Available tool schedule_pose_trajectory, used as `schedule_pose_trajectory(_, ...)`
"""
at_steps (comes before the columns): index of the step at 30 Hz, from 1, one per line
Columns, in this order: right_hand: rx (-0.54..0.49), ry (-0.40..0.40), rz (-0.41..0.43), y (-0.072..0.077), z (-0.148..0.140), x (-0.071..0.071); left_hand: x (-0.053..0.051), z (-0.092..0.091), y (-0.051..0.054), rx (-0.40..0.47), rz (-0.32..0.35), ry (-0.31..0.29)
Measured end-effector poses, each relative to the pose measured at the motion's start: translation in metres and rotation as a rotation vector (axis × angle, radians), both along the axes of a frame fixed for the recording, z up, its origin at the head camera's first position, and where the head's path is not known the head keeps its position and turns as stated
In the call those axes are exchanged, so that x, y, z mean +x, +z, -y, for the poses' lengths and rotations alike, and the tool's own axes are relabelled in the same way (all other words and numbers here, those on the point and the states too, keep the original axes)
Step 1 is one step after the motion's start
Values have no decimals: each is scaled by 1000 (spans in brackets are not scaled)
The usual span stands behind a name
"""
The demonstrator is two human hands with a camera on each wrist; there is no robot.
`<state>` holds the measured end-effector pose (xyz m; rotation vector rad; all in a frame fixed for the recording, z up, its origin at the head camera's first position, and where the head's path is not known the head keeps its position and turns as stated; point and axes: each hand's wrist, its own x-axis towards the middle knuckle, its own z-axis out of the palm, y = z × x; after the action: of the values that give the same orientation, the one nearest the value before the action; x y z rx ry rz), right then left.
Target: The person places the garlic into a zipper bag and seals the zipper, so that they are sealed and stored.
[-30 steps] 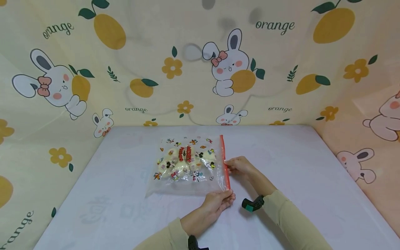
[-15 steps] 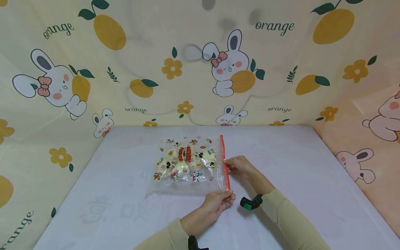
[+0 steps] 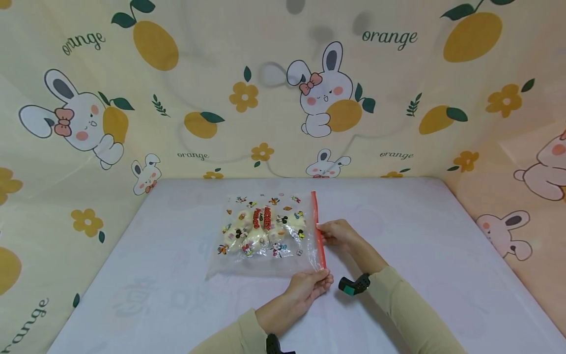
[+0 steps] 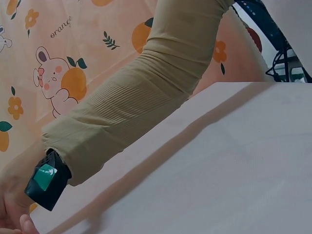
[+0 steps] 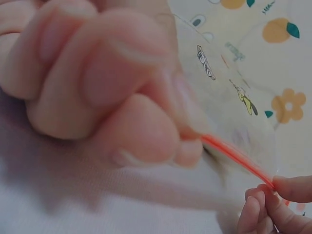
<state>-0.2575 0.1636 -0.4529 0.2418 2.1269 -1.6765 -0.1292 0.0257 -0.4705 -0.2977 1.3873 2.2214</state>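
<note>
A clear zip bag (image 3: 261, 265) with cartoon prints lies flat on the table, several pale rounded pieces (image 3: 257, 238) inside it. Its red zip edge (image 3: 315, 206) runs along the right side. My left hand (image 3: 305, 290) pinches the near end of that edge between thumb and fingers. About midway along the edge, my right hand (image 3: 341, 235) pinches it too. In the right wrist view the red strip (image 5: 239, 158) stretches from the right fingers to the left hand (image 5: 273, 209). The left wrist view mostly catches the right sleeve (image 4: 126, 107), not the bag.
A white cloth-covered table (image 3: 155, 295) carries the bag. Behind it and at both sides hangs a cream curtain (image 3: 274, 118) printed with rabbits and oranges. A black wrist camera (image 3: 353, 285) sits on the right wrist, another (image 3: 275, 344) on the left.
The right wrist and forearm have shifted slightly to the left, the fingers still on the red edge. The left hand and the bag look unmoved.
</note>
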Motion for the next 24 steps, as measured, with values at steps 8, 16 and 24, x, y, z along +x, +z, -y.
schedule_pose_trajectory(8, -10, -18, 25, 1, 2, -3, -1, 1, 1, -6, 14, 6)
schedule_pose_trajectory(16, -15, -39, 34, -1, 3, -5, 0, 0, 1, -8, -2, 9)
schedule_pose_trajectory(24, -11, -52, 35, 1, 4, -7, -1, 0, -1, -9, 4, 7)
